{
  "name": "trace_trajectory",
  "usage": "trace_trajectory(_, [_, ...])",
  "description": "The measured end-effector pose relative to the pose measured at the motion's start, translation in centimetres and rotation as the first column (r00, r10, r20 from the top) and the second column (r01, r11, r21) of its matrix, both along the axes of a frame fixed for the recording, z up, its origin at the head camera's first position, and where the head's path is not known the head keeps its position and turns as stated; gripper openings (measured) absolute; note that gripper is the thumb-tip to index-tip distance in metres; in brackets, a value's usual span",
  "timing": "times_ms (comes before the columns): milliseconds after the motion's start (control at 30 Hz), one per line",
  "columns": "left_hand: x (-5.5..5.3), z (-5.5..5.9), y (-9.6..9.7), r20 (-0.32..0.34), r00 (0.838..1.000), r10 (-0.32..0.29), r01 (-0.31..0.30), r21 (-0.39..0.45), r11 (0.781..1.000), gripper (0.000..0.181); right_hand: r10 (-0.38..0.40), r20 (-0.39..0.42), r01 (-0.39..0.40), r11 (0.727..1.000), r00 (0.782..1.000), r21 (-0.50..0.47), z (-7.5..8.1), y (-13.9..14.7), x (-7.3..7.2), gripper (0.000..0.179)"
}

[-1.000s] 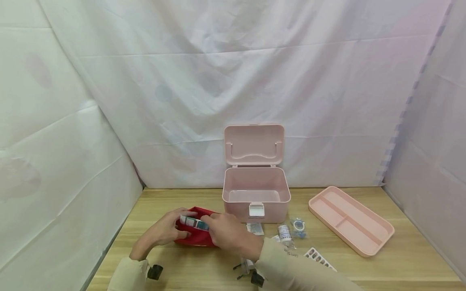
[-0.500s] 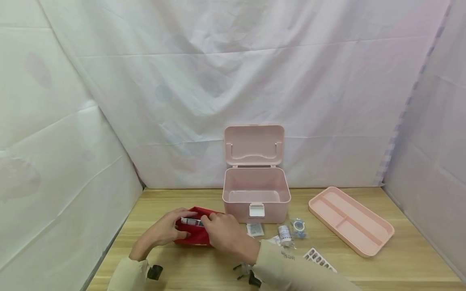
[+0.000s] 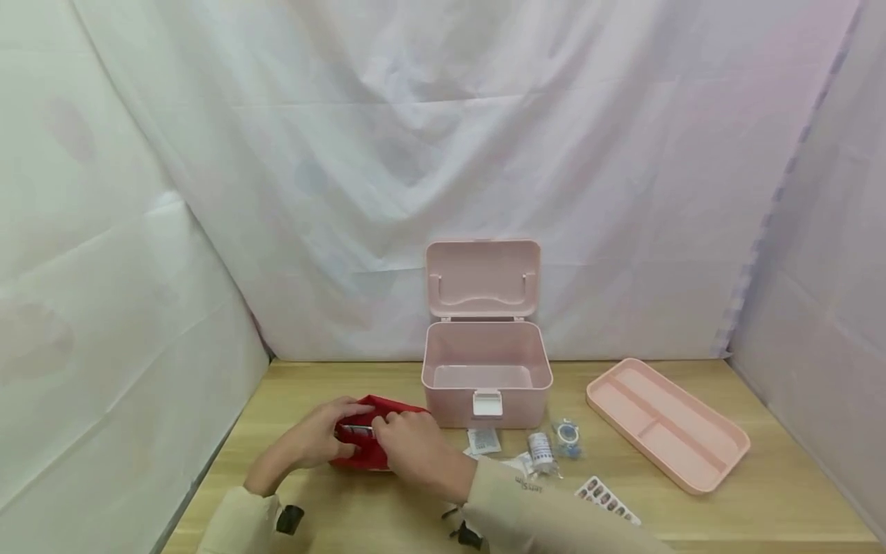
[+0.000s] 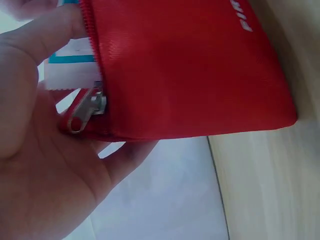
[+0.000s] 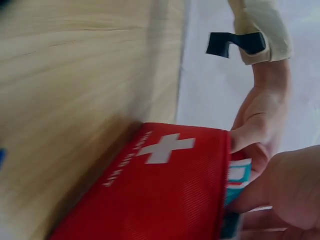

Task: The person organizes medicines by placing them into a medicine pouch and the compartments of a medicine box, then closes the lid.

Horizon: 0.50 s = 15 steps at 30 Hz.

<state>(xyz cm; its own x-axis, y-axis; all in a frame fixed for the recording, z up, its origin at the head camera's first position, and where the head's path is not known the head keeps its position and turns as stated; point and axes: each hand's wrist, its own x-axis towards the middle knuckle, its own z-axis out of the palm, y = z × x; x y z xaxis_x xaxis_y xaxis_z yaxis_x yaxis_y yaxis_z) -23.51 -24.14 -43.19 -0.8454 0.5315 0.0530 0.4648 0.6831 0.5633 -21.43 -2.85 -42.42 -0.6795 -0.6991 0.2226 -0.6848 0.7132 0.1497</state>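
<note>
A red zippered first aid pouch [image 5: 175, 195] with a white cross stands on the table at the left, its mouth open. My left hand [image 3: 314, 438] grips the rim at the mouth's left end, close to the metal zipper pull [image 4: 86, 112]. In my right hand [image 3: 418, 454] I pinch a flat white and teal packet [image 5: 240, 172] at the mouth. Most of the packet is down between the pouch walls; its edge [image 3: 358, 431] shows in the head view. My right fingertips are partly hidden by the pouch and hand.
Behind stands a pink box [image 3: 487, 373] with its lid up. A pink divided tray [image 3: 667, 423] lies at the right. Between them and my right sleeve lie a blister pack [image 3: 607, 500], a bagged white roll [image 3: 541, 450], a blue-white roll [image 3: 567, 435] and a small packet [image 3: 484, 441].
The packet has sunk lower into the pouch, and less of it shows. My right hand has moved slightly left and down with it. The left hand stays at the rim.
</note>
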Motion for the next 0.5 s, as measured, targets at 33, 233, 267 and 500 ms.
trace_trajectory(33, [0.0, -0.2, 0.1, -0.010, 1.000, -0.001, 0.001, 0.003, 1.000, 0.059, -0.009, 0.011, 0.009, 1.000, 1.000, 0.010, 0.1, 0.0, 0.0, 0.033])
trace_trajectory(233, [0.3, -1.0, -0.2, 0.002, 1.000, -0.003, 0.003, 0.033, 0.999, 0.057, -0.040, 0.088, 0.034, 0.997, 0.995, 0.074, 0.2, -0.7, 0.2, 0.030])
trace_trajectory(267, [0.3, -1.0, -0.3, 0.012, 1.000, -0.005, 0.005, 0.040, 0.999, 0.057, -0.043, 0.100, 0.034, 0.996, 0.994, 0.084, 0.1, -0.8, 0.3, 0.029])
trace_trajectory(500, [-0.1, -0.6, -0.5, 0.039, 0.999, 0.010, -0.012, 0.061, 0.998, 0.055, -0.070, 0.105, 0.059, 0.993, 0.992, 0.106, -0.1, -1.4, -0.2, 0.028])
